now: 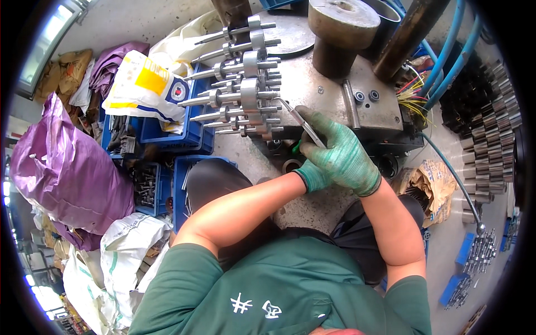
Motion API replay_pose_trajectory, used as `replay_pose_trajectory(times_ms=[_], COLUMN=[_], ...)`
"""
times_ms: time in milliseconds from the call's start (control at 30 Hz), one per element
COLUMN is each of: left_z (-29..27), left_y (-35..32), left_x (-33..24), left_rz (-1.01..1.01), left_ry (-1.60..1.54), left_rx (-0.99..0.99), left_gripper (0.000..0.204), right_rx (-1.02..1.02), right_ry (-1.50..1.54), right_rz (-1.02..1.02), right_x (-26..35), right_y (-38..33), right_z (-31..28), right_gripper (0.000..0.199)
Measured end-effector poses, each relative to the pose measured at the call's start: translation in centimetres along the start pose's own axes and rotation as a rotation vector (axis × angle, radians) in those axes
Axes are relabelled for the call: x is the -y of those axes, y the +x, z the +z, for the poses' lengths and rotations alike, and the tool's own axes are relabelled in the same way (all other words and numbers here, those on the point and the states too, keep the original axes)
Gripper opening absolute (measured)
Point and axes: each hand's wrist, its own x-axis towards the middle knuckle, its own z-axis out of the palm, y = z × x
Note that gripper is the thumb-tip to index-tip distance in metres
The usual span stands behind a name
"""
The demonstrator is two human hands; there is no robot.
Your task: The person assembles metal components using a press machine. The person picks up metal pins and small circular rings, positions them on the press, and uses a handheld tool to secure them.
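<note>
My right hand [343, 153], in a green knit glove, is closed around slim metal tweezers [304, 124] with a bent tip. The tip points up and left, close to the ends of the nearest steel shafts. My left hand [314, 176], gloved in the same green, lies beneath the right one, which hides most of its fingers. Left of the tweezers, several steel shafts [215, 99] with thick round collars [249, 95] lie side by side in a row leading away from me. Their thin ends rest over the edge of a metal machine bed [301, 84].
A thick round press column [343, 28] stands on the bed, with a loose metal rod [352, 103] nearby. Blue hoses [452, 56] and coloured wires [413, 95] run at the right. Blue bins [167, 131] and a purple sack [72, 167] stand left; stacked metal cylinders [491, 134] far right.
</note>
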Motion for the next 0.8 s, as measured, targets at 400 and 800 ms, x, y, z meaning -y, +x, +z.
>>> replay_pose_trajectory(times_ms=[400, 800], left_z=[-0.8, -2.0], left_y=[-0.2, -1.2], left_x=[0.1, 0.4], left_rz=[-0.018, -0.006], left_ry=[0.026, 0.026], left_rx=[-0.017, -0.044], left_gripper=[0.035, 0.04], right_rx=[-0.105, -0.216], right_ry=[-0.17, -0.25], right_rz=[-0.182, -0.302], right_x=[-1.8, -3.4], right_y=[0.6, 0.6], right_z=[1.3, 2.9], right_gripper=[0.064, 0.061])
